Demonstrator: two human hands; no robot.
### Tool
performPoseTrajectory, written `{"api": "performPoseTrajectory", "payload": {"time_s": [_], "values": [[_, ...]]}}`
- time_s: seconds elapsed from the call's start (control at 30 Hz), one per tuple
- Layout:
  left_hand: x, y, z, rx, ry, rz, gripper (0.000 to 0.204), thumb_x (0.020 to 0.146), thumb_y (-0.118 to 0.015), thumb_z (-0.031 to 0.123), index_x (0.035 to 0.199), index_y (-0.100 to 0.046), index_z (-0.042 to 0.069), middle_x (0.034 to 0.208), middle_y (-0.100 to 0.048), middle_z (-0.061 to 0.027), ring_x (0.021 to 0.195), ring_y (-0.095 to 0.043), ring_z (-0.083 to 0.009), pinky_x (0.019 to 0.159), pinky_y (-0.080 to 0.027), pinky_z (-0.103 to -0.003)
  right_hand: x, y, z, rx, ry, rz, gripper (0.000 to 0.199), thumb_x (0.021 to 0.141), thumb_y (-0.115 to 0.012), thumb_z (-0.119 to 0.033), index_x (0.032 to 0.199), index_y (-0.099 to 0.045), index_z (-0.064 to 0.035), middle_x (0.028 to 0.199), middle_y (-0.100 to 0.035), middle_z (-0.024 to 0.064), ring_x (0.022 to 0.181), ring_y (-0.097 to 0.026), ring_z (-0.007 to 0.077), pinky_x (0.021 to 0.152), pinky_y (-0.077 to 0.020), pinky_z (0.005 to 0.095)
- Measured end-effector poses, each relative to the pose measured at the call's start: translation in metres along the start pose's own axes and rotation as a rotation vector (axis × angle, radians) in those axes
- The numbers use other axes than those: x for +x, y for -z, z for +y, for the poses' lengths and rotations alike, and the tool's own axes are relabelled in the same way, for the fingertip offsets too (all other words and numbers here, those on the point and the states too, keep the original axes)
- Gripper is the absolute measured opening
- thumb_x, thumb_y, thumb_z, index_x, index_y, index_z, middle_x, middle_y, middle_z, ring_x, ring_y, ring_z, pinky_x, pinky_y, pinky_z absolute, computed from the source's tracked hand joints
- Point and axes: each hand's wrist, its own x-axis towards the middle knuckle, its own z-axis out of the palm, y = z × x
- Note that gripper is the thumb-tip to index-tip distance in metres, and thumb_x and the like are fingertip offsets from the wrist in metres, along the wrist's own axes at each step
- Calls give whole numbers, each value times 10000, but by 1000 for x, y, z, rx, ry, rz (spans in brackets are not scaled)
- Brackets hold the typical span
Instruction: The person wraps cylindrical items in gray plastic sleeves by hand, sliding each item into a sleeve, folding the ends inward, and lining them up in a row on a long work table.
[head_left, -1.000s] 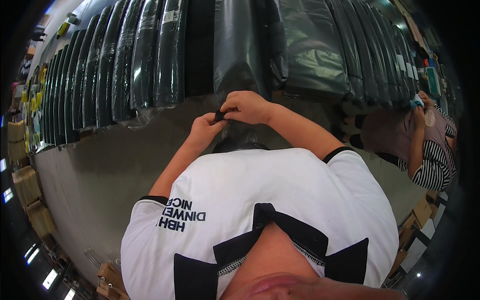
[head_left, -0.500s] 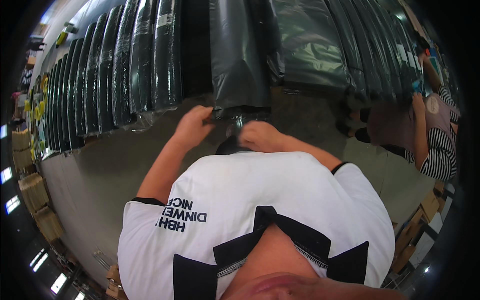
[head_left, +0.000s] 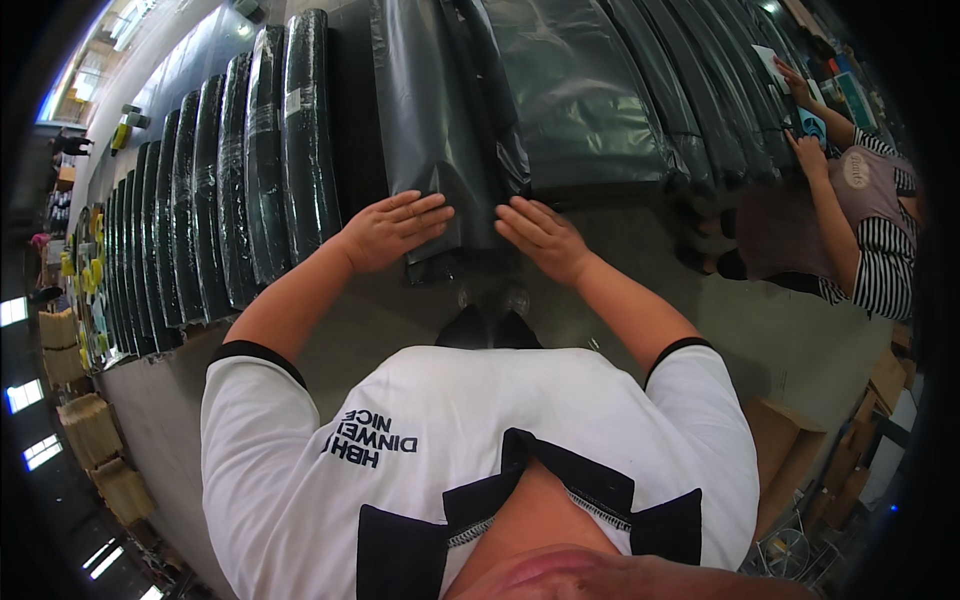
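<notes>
A long dark grey plastic bag [head_left: 425, 110] lies lengthwise in front of me, its near end hanging toward my body. Whatever fills it is hidden by the plastic. Flat against the bag's left side near that end rests my left hand [head_left: 395, 230], fingers stretched out. My right hand [head_left: 545, 238] is at the right side of the same end, its fingers extended and touching or very close to the plastic. Neither hand grips anything.
Several black rolls in clear film [head_left: 262, 150] line the left side. To the right lie a wide dark plastic package [head_left: 575, 90] and several narrower bagged ones [head_left: 690, 80]. A co-worker [head_left: 790, 225] in striped sleeves stands beyond them. Cardboard boxes [head_left: 785, 450] stand lower right.
My hands were drawn in at the bag's near end, the left one pinching its corner. Now both are spread wider and laid farther up along its sides. The view has shifted slightly.
</notes>
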Motion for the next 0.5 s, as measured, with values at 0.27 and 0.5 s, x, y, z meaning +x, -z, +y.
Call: {"api": "performPoseTrajectory", "payload": {"time_s": [0.27, 0.5], "values": [[-15, 6, 14, -131, 112, 34, 413, 844, -541, 114, 1254, -590, 117, 1447, -464, -36, 1388, -365, -226, 1157, -292, -390, 45, -1, 11, 282, 128, -210, 542, 829, -536, -32, 1362, -509, -123, 1457, -446, 66, 1364, -399, 238, 1135, -320, 370], [-21, -22, 34, -758, 761, 590, 292, 804, -654, 65, 1096, -662, 62, 1151, -659, -94, 1096, -614, -299, 937, -484, -351, 63, 18, 20, 908, -344, -240, 382, 912, -557, -119, 1287, -553, -48, 1040, -612, 92, 954, -565, 216, 904, -453, 311]]}}
